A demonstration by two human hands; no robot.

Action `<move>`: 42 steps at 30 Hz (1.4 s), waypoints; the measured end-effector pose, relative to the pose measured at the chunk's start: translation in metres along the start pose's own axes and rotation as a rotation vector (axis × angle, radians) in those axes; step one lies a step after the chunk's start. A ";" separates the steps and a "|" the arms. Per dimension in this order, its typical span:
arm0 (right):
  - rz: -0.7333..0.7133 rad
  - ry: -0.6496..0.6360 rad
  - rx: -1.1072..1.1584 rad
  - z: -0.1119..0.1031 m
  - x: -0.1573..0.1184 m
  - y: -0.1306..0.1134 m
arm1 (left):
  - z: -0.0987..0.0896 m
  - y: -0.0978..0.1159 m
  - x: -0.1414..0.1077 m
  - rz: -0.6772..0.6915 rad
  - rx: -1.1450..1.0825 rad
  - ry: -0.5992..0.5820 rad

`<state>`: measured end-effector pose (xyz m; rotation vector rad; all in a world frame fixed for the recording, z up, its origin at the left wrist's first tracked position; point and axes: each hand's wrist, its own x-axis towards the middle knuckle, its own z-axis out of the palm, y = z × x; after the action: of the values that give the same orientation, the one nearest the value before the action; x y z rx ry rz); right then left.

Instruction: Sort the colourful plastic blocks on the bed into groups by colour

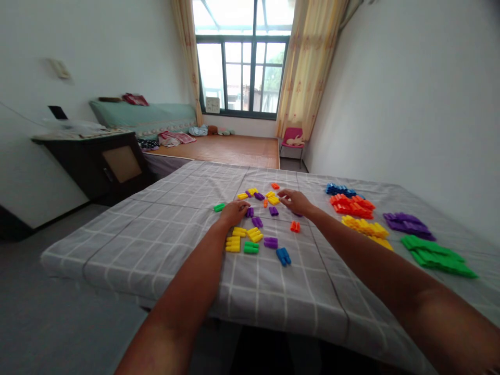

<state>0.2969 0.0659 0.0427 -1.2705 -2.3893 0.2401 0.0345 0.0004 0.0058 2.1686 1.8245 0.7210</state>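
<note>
Small coloured plastic pieces lie scattered at the middle of the cloth-covered table. My left hand [235,212] is at their left side, fingers bent beside a purple piece [249,212]; whether it grips anything is too small to tell. A green piece [219,207] lies just left of it. My right hand [292,200] has its fingertips at a yellow piece [273,200], thumb and finger slightly apart. Nearer the front are yellow pieces [233,244], a green one [251,247], a purple one [270,242] and a blue one [283,256]. An orange piece [295,226] sits below my right wrist.
Sorted rows of blue [339,190], orange [351,206], yellow [364,227], purple [408,225] and green pieces [437,255] stand on the right of the table [156,229]. Beyond are a low bed [230,148], a pink chair [292,137] and a dark cabinet [97,161].
</note>
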 end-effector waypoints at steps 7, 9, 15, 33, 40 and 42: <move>-0.176 -0.027 -0.142 0.050 0.055 -0.053 | 0.003 -0.007 -0.003 0.055 0.013 0.043; -0.113 -0.022 -0.154 0.056 0.064 -0.053 | 0.005 -0.009 -0.003 0.070 0.012 0.054; 0.104 0.099 0.131 0.035 0.035 -0.029 | 0.006 -0.011 -0.003 0.087 -0.011 0.058; 0.166 0.060 0.080 -0.026 -0.131 0.043 | -0.009 -0.008 -0.004 0.013 -0.045 0.069; 0.154 0.079 0.090 -0.021 -0.134 0.041 | -0.009 -0.014 -0.001 -0.093 -0.135 0.086; 0.160 0.071 0.128 -0.020 -0.133 0.042 | -0.011 -0.011 -0.002 -0.102 -0.134 0.088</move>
<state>0.4030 -0.0209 0.0087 -1.3873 -2.1786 0.3830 0.0193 -0.0003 0.0094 1.9736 1.8563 0.9011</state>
